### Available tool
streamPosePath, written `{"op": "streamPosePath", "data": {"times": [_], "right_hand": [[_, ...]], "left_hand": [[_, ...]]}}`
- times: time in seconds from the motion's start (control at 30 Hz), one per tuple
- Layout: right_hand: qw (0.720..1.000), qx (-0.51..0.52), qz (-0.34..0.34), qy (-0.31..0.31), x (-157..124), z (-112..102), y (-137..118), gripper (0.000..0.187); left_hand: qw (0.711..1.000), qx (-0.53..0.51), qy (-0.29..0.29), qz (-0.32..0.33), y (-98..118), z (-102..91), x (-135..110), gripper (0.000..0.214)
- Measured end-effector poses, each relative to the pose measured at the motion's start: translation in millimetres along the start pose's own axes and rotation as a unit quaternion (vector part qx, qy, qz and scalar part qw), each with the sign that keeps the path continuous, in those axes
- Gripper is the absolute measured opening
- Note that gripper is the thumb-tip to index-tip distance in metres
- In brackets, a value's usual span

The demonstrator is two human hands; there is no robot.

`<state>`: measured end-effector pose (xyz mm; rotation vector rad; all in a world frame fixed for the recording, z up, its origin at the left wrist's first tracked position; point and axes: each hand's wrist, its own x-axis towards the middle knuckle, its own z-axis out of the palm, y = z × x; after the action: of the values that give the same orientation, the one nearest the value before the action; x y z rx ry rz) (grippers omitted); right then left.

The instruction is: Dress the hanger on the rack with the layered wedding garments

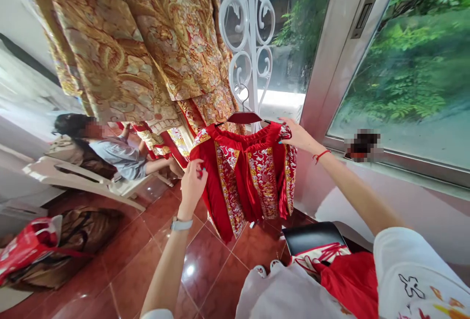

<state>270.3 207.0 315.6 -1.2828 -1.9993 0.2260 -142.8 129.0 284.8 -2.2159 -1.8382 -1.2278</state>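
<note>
A red garment [240, 177] with gold and white embroidered bands and a gathered top edge hangs in front of me on a dark red hanger [245, 117]. My left hand [193, 182], with a watch on its wrist, is closed at the garment's left side, its fingers curled against the red cloth. My right hand [293, 134] pinches the embroidered upper right corner, thumb and fingers on either side of the fabric. Red tassels [282, 196] dangle along the right part. The hanger's hook rises toward a white scrollwork grille [251, 25].
Gold embroidered garments [147, 39] hang at upper left. Behind them a person [119, 150] sits on a white bench [84, 177]. Bags [73, 245] lie on the tiled floor [147, 255]. At lower right are a black seat [312, 235] and red cloth [352, 275]. A window [404, 64] borders the right.
</note>
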Motion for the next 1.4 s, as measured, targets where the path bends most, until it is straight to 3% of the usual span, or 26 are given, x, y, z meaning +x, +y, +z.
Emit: {"op": "streamPosePath", "data": {"times": [0.07, 0.17, 0.33, 0.43, 0.53, 0.63, 0.73, 0.83, 0.97, 1.03, 1.13, 1.17, 1.23, 1.33, 1.4], "right_hand": [[0.997, -0.027, 0.027, 0.073, -11.5, 7.1, -1.5, 0.068], [0.991, -0.035, 0.034, 0.124, -23.4, 12.2, -1.6, 0.05], [0.991, 0.077, 0.039, 0.099, -16.5, -8.3, 15.5, 0.044], [0.974, 0.212, 0.084, -0.01, -4.5, -30.1, 28.2, 0.04], [0.941, 0.302, 0.117, -0.102, 3.4, -43.4, 31.3, 0.042], [0.948, 0.283, 0.126, -0.074, 3.5, -40.6, 22.6, 0.041], [0.971, 0.203, 0.115, 0.048, -6.8, -22.0, 4.1, 0.037], [0.968, 0.148, 0.116, 0.164, -30.0, 7.2, -23.5, 0.04], [0.945, 0.078, 0.112, 0.296, -73.4, 50.8, -65.1, 0.036], [0.941, 0.073, 0.123, 0.306, -91.2, 71.3, -81.7, 0.027], [0.948, 0.213, 0.165, 0.169, -101.1, 98.5, -100.0, 0.022], [0.935, 0.281, 0.184, 0.112, -99.3, 106.3, -105.3, 0.022], [0.883, 0.405, 0.239, 0.015, -89.8, 119.2, -116.1, 0.026], [0.759, 0.553, 0.326, -0.105, -68.6, 128.3, -130.8, 0.029], [0.694, 0.616, 0.345, -0.141, -54.5, 126.2, -136.0, 0.026]], "left_hand": [[0.999, -0.001, 0.033, 0.011, 14.6, 4.6, 25.8, 0.023], [0.998, 0.008, 0.065, 0.022, 36.2, 18.2, 61.3, 0.028], [0.997, -0.007, 0.064, -0.035, 54.9, 46.2, 86.1, 0.037], [0.997, -0.04, 0.042, -0.054, 53.8, 58.4, 80.1, 0.02], [0.992, -0.105, -0.02, -0.061, 53.6, 73.6, 57.6, 0.016], [0.983, -0.159, -0.07, -0.06, 61.7, 101.5, 24.2, 0.019], [0.955, -0.252, -0.1, -0.117, 76.5, 138.7, -4.3, 0.026], [0.89, -0.381, -0.112, -0.224, 90.7, 165.8, -19.5, 0.026], [0.853, -0.464, -0.043, -0.237, 99.8, 163.0, -33.8, 0.024], [0.835, -0.49, 0.011, -0.251, 102.4, 150.5, -44.5, 0.028], [0.821, -0.492, 0.056, -0.284, 110.5, 132.7, -63.9, 0.03], [0.812, -0.5, 0.055, -0.297, 115.0, 128.6, -70.5, 0.031], [0.773, -0.536, 0.026, -0.337, 125.9, 122.5, -82.3, 0.035], [0.683, -0.61, -0.063, -0.397, 142.5, 110.9, -95.0, 0.044], [0.633, -0.651, -0.106, -0.404, 150.2, 96.0, -99.4, 0.051]]}}
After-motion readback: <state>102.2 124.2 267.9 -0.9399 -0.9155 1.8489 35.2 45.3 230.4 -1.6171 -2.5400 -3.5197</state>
